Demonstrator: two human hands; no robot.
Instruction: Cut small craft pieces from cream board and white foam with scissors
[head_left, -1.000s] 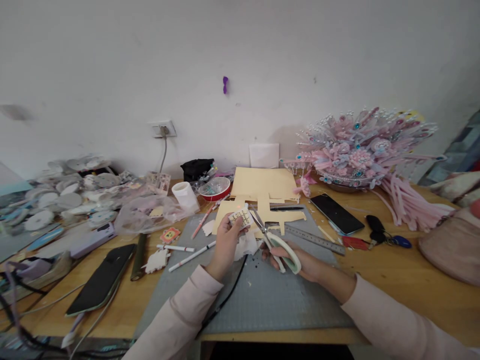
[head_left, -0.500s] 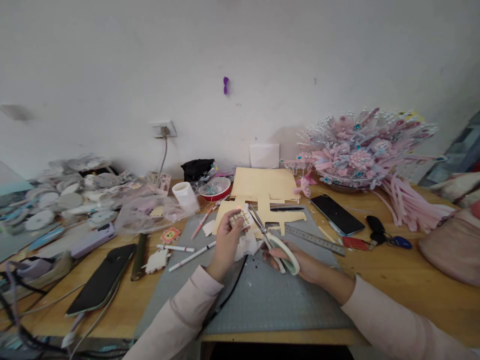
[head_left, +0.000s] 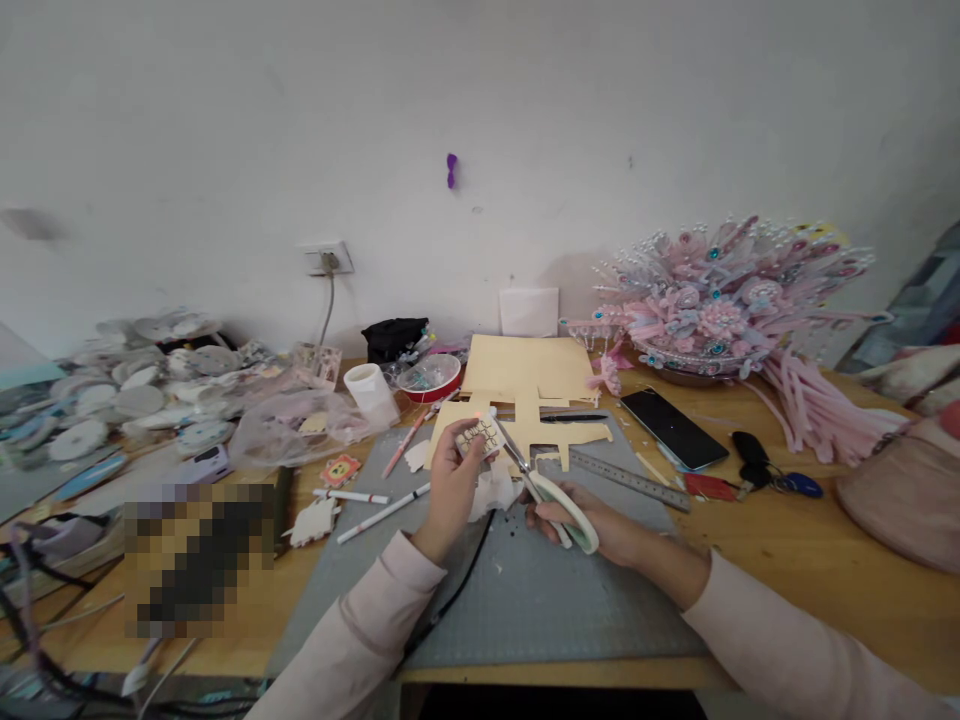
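Between the thumb and fingers of my left hand [head_left: 454, 485] is a small pale piece of paper [head_left: 480, 437] marked with a dark line pattern. My right hand [head_left: 592, 525] grips scissors [head_left: 562, 507] with pale green handles. Their blades point up and left, at the right edge of the patterned paper. Under and behind my hands lie cream card [head_left: 529, 365] with cut-out shapes and a crumpled white scrap [head_left: 495, 495], on a grey cutting mat [head_left: 570, 620].
A metal ruler [head_left: 630, 478] and a black phone [head_left: 675, 428] lie to the right, near keys [head_left: 750, 460]. Behind them stands a pink beaded headdress-like piece [head_left: 712, 310]. Markers [head_left: 382, 515], a red bowl [head_left: 431, 378], a white roll [head_left: 371, 393] and piled white spools [head_left: 150, 390] are on the left.
The scissors' blades have come slightly closer together. The patterned paper has tilted a little in my left hand. Otherwise both hands stay in place.
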